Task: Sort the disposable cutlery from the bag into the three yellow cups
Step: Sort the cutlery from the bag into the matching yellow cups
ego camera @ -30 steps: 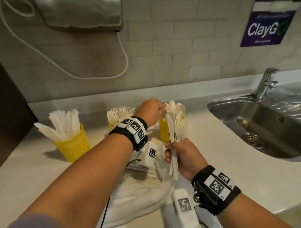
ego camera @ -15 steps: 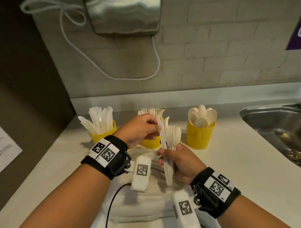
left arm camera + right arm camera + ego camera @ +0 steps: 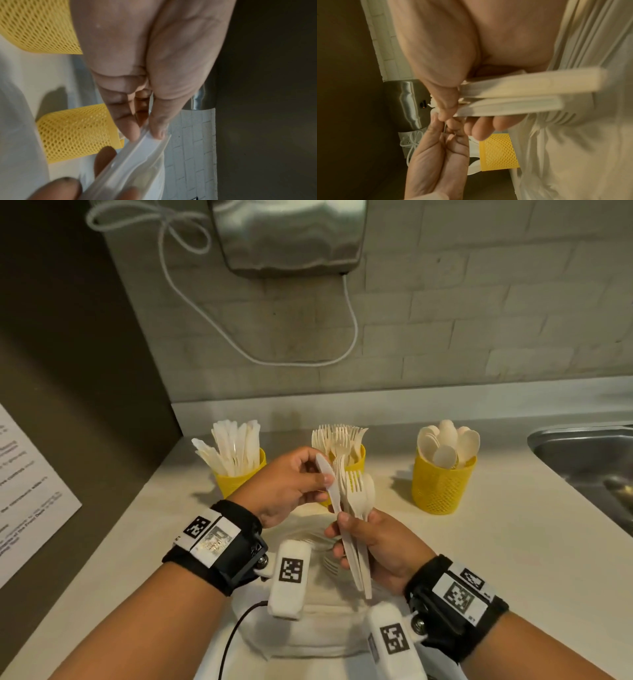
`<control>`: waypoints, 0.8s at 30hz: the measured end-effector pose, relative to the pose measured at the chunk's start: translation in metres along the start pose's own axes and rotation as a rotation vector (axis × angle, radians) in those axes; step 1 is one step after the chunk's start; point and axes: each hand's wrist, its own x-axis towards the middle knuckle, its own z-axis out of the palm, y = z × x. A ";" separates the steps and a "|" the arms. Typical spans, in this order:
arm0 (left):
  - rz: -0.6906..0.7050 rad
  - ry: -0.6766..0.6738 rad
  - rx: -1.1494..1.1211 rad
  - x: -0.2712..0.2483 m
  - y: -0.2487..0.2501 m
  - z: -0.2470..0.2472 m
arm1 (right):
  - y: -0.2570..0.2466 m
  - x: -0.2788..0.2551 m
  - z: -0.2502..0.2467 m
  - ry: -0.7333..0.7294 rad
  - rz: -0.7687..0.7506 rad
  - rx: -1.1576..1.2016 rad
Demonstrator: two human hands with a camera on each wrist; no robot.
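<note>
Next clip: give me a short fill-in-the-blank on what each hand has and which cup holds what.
1. The left hand pinches a white plastic ____ by its blade.
2. The right hand grips a bundle of white plastic cutlery by the ____.
3. The yellow mesh cup nearest the steel sink holds ____.

Missing words: knife; handles; spoons

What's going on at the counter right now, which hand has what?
A person is sorting white disposable cutlery. The right hand grips a mixed bunch of cutlery, forks and a spoon among it, above the white bag. The left hand pinches a knife at the top of that bunch. On the counter behind stand three yellow cups: the knife cup on the left, the fork cup in the middle and the spoon cup on the right, each already well filled.
</note>
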 end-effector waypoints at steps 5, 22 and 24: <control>0.120 0.122 -0.068 -0.004 0.018 -0.023 | -0.001 0.000 -0.002 0.007 0.003 0.065; 0.174 0.609 1.083 0.017 0.040 -0.115 | -0.001 -0.002 -0.010 0.122 -0.037 0.130; 0.147 0.582 1.345 0.024 0.035 -0.116 | -0.003 -0.005 -0.012 0.110 -0.035 0.117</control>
